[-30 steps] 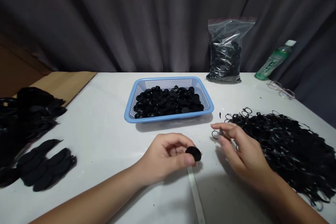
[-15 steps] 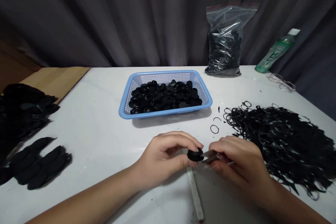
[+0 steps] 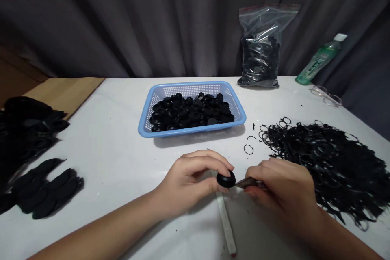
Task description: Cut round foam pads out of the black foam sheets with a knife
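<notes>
You are pinching a black disc (image 3: 226,179) in your left hand (image 3: 191,183), just above a white strip (image 3: 224,223). Your right hand (image 3: 282,187) is pinching a small blade (image 3: 247,183), its tip touching the disc's edge. Black rings (image 3: 323,162) are lying heaped at 3 o'clock, a blue basket (image 3: 195,131) holding more black discs (image 3: 191,113) is sitting at 12 o'clock, and a plastic bag (image 3: 260,53) is standing at 1 o'clock.

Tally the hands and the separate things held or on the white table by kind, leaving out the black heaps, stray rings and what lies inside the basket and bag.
Hands: 2
Black disc: 1
Small dark tool: 1
Blue basket: 1
Clear zip bag: 1
Green bottle: 1
Eyeglasses: 1
White strip: 1
Total: 9
</notes>
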